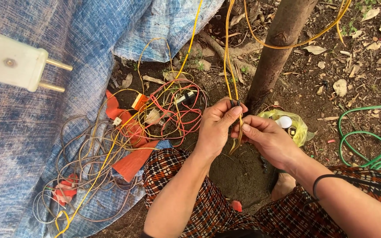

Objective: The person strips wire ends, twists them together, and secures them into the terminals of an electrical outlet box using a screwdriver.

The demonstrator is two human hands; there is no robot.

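Item, lower centre of the frame: two knees in checked red-and-black cloth, forearms rising from them. Left hand [217, 128], centre: fingers closed, thumb and forefinger pinching the yellow wires [229, 66] where a dark band [235, 102] wraps them. Right hand [267, 136], just right of it: fingers curled shut round the same strands a little lower, loose ends hanging below both grips. Handling note: the pinch looks best kept close on either side of the dark band, strands lying parallel and lightly taut, so the wrap does not slip. Right of centre, behind the right hand: yellow plastic bag [297, 125] on the soil holding a white cap. Left of centre: tangle of red, grey and yellow wire [111, 150] with orange scraps, partly on a blue tarpaulin [23, 154]. Right edge: green hose [367, 136] in loops. Upper centre: thin tree trunk [278, 48], the yellow wires running up beside it. Upper left: white two-pin plug [14, 61], very near the lens
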